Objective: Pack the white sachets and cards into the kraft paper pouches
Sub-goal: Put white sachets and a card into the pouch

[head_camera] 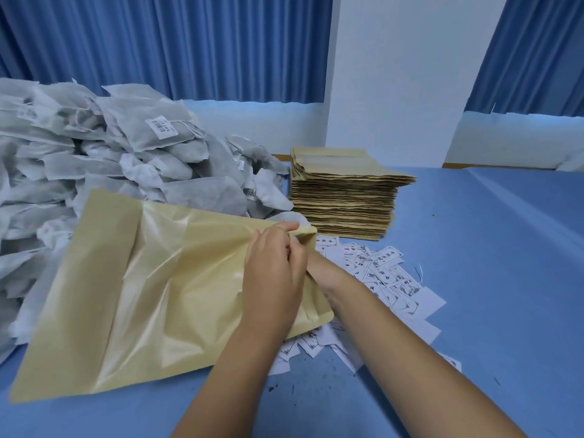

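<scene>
Kraft pouch (164,279) at centre-left has its mouth edge pinched by the left hand (271,273), the right hand (317,268) largely hidden behind it so its grip cannot be told, while sachets (126,159) heaped upper left and cards (388,279) scattered centre-right lie loose, so filling seems barely begun.

Surface: table (480,254) under blue cloth. Stack of paper pouches (344,197) at the back. Heap of white sachets (126,172) left of the stack, right up against it. Loose printed cards (390,279) scattered just in front of the stack. One single pouch (151,295) front-left of the stack, overlapping the cards.
</scene>
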The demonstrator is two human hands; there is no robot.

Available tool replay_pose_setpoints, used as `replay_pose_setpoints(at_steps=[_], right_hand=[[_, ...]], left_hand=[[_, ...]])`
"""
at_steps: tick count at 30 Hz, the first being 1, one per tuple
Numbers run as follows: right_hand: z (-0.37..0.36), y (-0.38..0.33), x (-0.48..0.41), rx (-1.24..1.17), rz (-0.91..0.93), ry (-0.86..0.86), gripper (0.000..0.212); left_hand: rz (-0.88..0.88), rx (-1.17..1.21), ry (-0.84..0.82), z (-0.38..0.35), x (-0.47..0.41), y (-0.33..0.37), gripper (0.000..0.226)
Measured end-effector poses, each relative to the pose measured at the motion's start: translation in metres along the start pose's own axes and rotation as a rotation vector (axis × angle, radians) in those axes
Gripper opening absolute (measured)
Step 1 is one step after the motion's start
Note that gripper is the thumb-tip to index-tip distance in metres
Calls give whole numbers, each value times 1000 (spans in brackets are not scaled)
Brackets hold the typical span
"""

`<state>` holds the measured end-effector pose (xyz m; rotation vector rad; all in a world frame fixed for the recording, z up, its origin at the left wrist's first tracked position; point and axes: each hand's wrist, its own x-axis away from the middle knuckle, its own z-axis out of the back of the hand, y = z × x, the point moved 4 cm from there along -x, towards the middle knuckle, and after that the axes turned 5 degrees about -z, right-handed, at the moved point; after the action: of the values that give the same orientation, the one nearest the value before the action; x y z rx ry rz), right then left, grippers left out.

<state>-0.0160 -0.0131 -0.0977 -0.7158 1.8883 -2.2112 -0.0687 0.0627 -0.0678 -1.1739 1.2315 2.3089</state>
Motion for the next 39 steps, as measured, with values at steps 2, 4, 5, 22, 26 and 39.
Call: replay_pose_setpoints(at_steps=[2,4,5,22,26,39], right_hand=[[13,-6,0,-12,35,156,29],[39,-3,-2,-62,83,431,27],[50,0,-2,-39,112,588,23],[67,-1,5,-265,208,602,10],[80,-3,19,-395,205,610,3],[5,-17,-2,329,268,281,41]], left_hand=[[26,-75,16,2,-4,-8,19],[90,-125,37,5,-9,-16,19],[120,-133,50,7,-10,-18,19],[129,-123,118,15,-12,-24,20],[135,-104,114,15,-11,-25,18],[93,-76,71,14,-9,-4,27]])
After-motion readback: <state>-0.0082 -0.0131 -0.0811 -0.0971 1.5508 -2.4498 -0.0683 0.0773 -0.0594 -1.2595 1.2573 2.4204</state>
